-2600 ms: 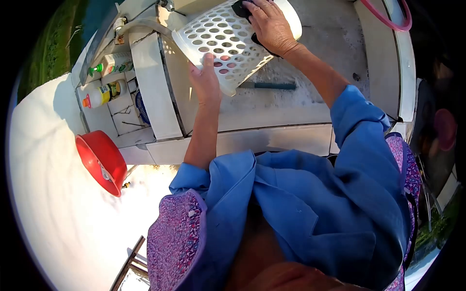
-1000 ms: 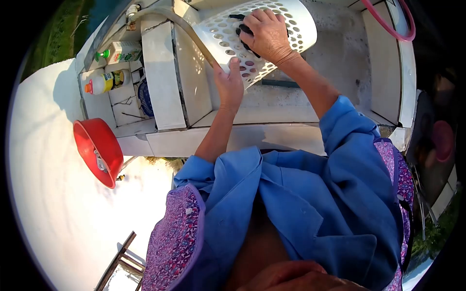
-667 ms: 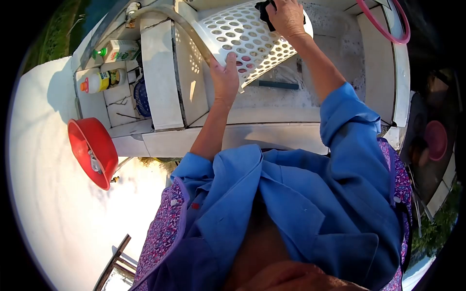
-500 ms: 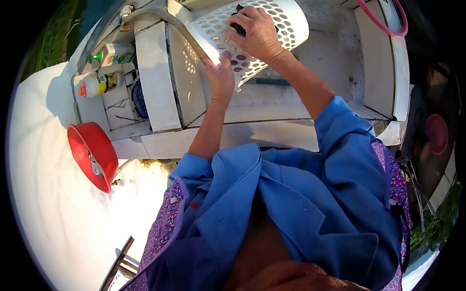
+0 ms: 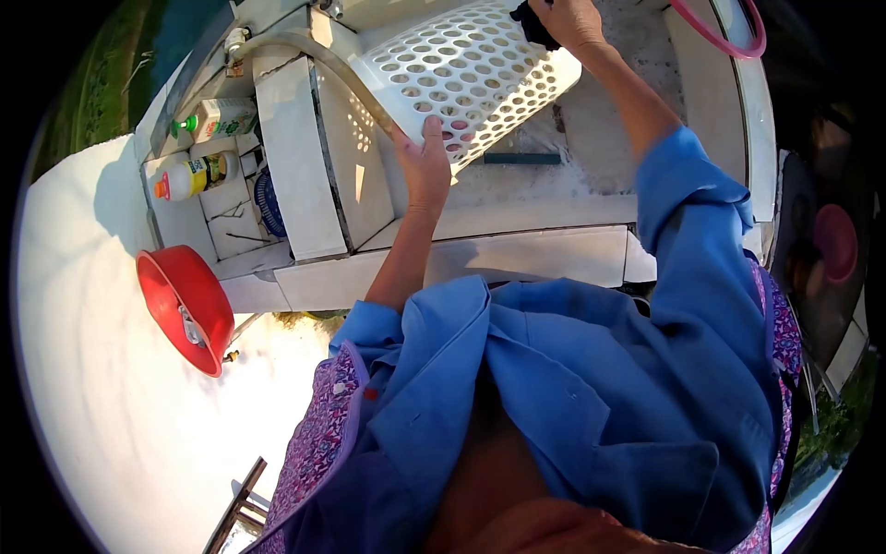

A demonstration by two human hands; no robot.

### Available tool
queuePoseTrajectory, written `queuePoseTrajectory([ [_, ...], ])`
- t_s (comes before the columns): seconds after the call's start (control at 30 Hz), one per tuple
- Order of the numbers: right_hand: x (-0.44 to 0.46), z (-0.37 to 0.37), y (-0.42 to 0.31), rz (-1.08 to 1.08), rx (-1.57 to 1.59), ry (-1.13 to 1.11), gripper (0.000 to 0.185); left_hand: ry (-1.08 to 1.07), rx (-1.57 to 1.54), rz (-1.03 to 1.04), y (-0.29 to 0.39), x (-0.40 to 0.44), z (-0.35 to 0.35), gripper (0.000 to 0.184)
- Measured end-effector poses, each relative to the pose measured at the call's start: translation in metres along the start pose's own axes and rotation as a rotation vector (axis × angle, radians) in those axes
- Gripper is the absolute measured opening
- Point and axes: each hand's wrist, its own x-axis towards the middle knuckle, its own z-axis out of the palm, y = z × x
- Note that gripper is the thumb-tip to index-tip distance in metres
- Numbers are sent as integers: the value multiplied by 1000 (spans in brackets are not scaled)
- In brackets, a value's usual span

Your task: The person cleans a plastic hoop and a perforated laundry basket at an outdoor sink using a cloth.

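Note:
A white plastic basket [image 5: 443, 69] full of round holes lies tilted on its side over the tiled sink [image 5: 544, 210]. My left hand [image 5: 426, 171] grips its near left rim, thumb outside; fingertips show through the holes. A grey hose [image 5: 355, 69] curves down to this hand, and its end is hidden there. At the basket's right end, my right hand [image 5: 572, 23] is closed on a black cloth [image 5: 535, 26], pressed against the basket wall. The top of that hand is partly cut off by the view's edge.
Left of the sink, a tiled shelf holds a green-capped bottle [image 5: 221, 120], an orange-capped bottle [image 5: 196, 175] and a blue basket [image 5: 269, 201]. A red basin [image 5: 189, 305] stands lower left. A pink ring-shaped rim [image 5: 759, 37] sits at upper right, a pink bowl [image 5: 835, 243] below it.
My right hand has moved right along the basket with the black cloth, from its middle to its right end. The left hand keeps its hold, and the basket has turned slightly.

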Motion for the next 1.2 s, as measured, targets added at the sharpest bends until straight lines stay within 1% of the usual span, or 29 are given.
queuePoseTrajectory([
  [0.03, -12, -2, -10, -45, 13, -63, 19, 7, 13, -2, -1, 1, -2, 30],
  [0.07, -31, 13, -11, -238, 2, 72, 10, 16, 29, -8, -3, 2, -5, 34],
  [0.1, -49, 12, -35, -280, 66, -3, 12, 22, 32, -13, -10, 7, -10, 34],
  [0.13, -69, 18, -51, -378, 140, 31, 12, 27, 119, 114, -21, 16, -16, 34],
  [0.17, -91, 20, -71, -413, 150, 63, 10, 28, 205, 244, -27, 21, -19, 34],
  [0.2, -105, 27, -82, -472, 189, 82, 10, 31, 206, 242, -19, 17, -16, 34],
  [0.27, -106, 31, -93, -506, 122, 109, 11, 16, 187, 125, -3, 5, -11, 33],
  [0.3, -93, 37, -93, -500, 95, 163, 13, -21, -32, -9, -4, 1, -10, 30],
  [0.33, -68, 42, -91, -495, 63, 218, 15, -15, -28, -13, -5, -5, -9, 30],
  [0.37, -38, 36, -99, -287, 265, 164, 18, -14, 49, -19, -5, -12, -6, 29],
  [0.4, -14, 41, -89, -272, 115, 165, 18, -16, 125, -22, -7, -17, -4, 28],
  [0.43, 12, 63, -55, -546, -305, 95, 22, -23, 68, -18, -16, -18, -5, 28],
  [0.5, 52, 77, -28, -138, -393, -239, 28, -29, 125, 41, -11, -16, -5, 29],
  [0.53, 54, 70, -23, -143, -393, -234, 28, -23, 175, 87, -10, -14, -6, 30],
  [0.6, 43, 46, -24, 55, -137, -367, 31, -26, 175, 115, -13, -8, -12, 31],
  [0.63, 33, 14, -44, 63, -27, -520, 34, -26, 138, 42, -14, -7, -14, 30],
  [0.67, 12, 3, -56, 62, -38, -538, 34, -26, 101, -39, -16, -9, -14, 30],
  [0.73, -26, -6, -77, -88, 47, -200, 31, -27, 81, -70, -18, -8, -15, 29],
  [0.8, -63, 15, -81, -336, 132, -24, 20, -42, 72, -71, -15, -4, -15, 29],
  [0.87, -87, 6, -92, -507, 89, 40, 27, -85, 28, -61, -11, -4, -16, 28],
  [0.9, -90, -1, -93, -487, 82, -36, 27, -88, 31, -59, -10, -6, -16, 28],
  [0.93, -86, -1, -85, -483, 82, -33, 27, -109, 49, -27, -11, -8, -16, 26],
  [1.0, -71, 1, -53, -527, 67, 69, 25, -134, 69, 1, -20, -11, -18, 24],
  [1.07, -48, -10, -22, -316, 13, 52, 28, -105, 207, 186, -34, -9, -20, 24],
  [1.1, -37, -9, -8, -274, -52, 102, 25, -104, 206, 193, -29, -10, -19, 24],
  [1.13, -29, -8, 1, -231, -119, 153, 22, -101, 112, 124, -22, -13, -16, 24],
  [1.17, -26, -10, 4, -230, -127, 163, 22, -107, 16, 56, -18, -14, -13, 25],
  [1.2, -24, -11, 7, -145, -94, 107, 22, -116, 9, 62, -18, -13, -11, 25],
])
